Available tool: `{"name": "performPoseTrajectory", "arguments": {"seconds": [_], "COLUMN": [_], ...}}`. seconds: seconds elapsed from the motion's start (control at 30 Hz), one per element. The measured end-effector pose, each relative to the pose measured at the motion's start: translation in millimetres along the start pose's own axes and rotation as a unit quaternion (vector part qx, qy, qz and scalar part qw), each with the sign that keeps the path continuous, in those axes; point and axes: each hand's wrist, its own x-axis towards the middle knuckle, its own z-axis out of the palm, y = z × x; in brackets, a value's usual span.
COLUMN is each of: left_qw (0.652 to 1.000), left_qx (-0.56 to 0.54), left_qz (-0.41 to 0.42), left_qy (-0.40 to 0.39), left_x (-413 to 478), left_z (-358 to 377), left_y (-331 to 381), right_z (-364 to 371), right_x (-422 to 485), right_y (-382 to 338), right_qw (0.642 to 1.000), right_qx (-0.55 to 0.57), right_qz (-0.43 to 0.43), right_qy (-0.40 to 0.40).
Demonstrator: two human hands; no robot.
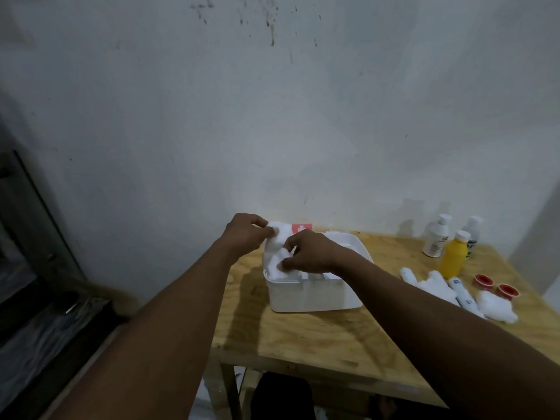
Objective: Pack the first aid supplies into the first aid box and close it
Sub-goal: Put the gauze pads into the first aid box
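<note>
A white first aid box (315,294) stands open on the wooden table (318,338); its lid with a red cross label (302,228) leans behind it. My left hand (245,236) and my right hand (312,253) both grip a wad of white cotton (280,247) over the box's left end. On the table to the right lie more cotton pieces (497,306), rolled bandages (462,294), two red tape rolls (494,284), a yellow bottle (453,256) and two white bottles (436,236).
The table stands against a stained white wall (272,116). A dark window frame (33,225) runs along the left, with a tan bundle (121,298) beside the table's left edge. A dark object (281,395) sits under the table.
</note>
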Motion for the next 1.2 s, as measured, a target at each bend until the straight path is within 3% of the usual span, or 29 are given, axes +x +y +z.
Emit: {"name": "performPoseTrajectory", "arguments": {"seconds": [0.27,0.4,0.7,0.93,1.2], "left_qw": [0.996,0.988,0.986,0.993,0.991], "left_qx": [0.083,0.151,0.165,0.11,0.133], "left_qz": [0.013,0.018,0.022,0.031,0.025], "left_qy": [0.009,0.016,0.032,0.032,0.017], "left_x": [1,3,3,0,-1], "left_z": [14,17,25,22,23], "left_y": [-3,-8,-12,-11,-14], "right_z": [-6,-2,15,6,13], "right_x": [-3,-7,-3,-8,-15], "right_y": [14,16,14,18,9], "right_qw": [0.998,0.999,0.996,0.993,0.997], "right_qx": [0.01,0.001,-0.043,0.029,0.016], "right_qz": [0.005,-0.005,0.012,0.009,-0.028], "right_qy": [0.059,0.043,0.073,0.115,0.063]}}
